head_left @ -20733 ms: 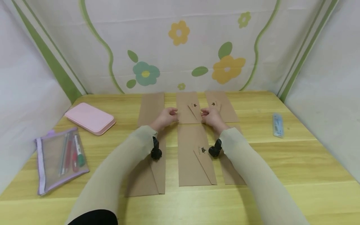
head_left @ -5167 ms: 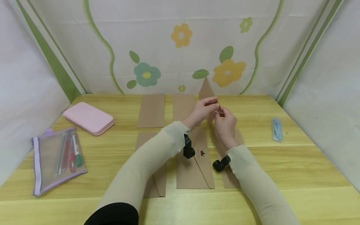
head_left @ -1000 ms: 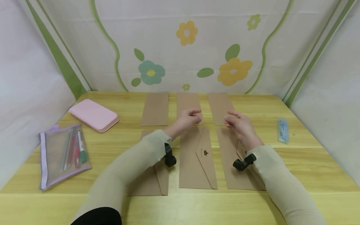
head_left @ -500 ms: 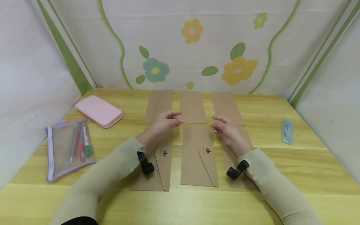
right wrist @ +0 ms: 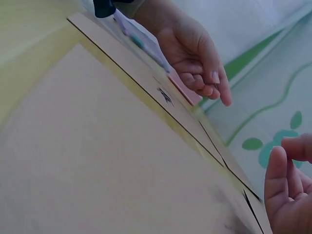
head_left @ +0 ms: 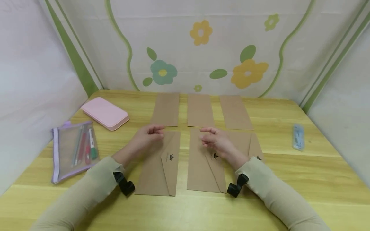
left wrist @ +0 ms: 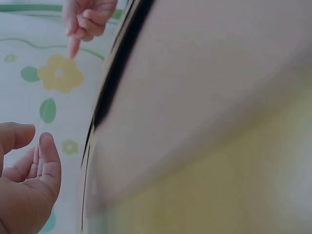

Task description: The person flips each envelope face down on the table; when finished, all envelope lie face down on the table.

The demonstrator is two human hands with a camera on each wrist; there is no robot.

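Note:
Six brown paper envelopes lie flat in two rows. The front-left envelope (head_left: 153, 179), front-middle envelope (head_left: 199, 176) and front-right envelope (head_left: 240, 138) show flaps with a crown print. Plain faces are up on the back-left envelope (head_left: 165, 110), back-middle envelope (head_left: 200, 110) and back-right envelope (head_left: 235, 112). My left hand (head_left: 143, 142) hovers over the upper part of the front-left one, fingers loosely bent, holding nothing. Above the front-middle one is my right hand (head_left: 221, 144), also holding nothing and partly covering its flap. The left wrist view shows my left hand (left wrist: 29, 185) with thumb and fingertips apart.
On the left lie a pink case (head_left: 105, 112) and a mesh zip pouch (head_left: 66, 154) with pens inside. A small light-blue case (head_left: 298, 137) sits far right. A flowered cloth (head_left: 185, 57) rises behind the wooden table (head_left: 185, 213).
Five seconds ago both hands held the back-right envelope, its flap raised; now it lies flat, plain side up. In the last second both hands moved left and nearer, without an envelope.

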